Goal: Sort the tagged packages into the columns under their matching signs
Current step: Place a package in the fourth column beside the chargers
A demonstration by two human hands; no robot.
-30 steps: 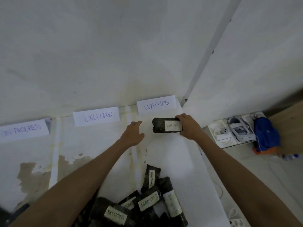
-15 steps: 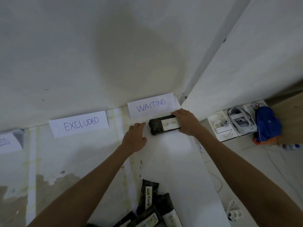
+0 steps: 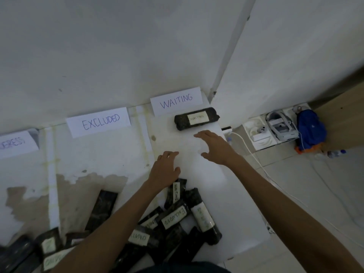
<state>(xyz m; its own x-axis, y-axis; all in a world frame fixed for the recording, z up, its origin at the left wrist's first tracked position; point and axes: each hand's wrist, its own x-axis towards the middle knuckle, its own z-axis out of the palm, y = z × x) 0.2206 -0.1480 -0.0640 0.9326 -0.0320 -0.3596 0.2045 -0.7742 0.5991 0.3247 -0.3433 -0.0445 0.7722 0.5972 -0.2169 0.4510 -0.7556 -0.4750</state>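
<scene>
Directly under the WAITING sign (image 3: 176, 100), on the white surface (image 3: 206, 184), a dark package (image 3: 197, 118) with a WAITING tag, lying crosswise and apart from both hands. A little nearer, the right hand (image 3: 214, 147), fingers spread and relaxed, holding nothing. Lower and to the left, the left hand (image 3: 165, 170), palm down, also loose and holding nothing. Further left, the EXCLUDED sign (image 3: 98, 123). At the near edge, a pile of tagged packages (image 3: 177, 219), partly hidden behind the left forearm.
</scene>
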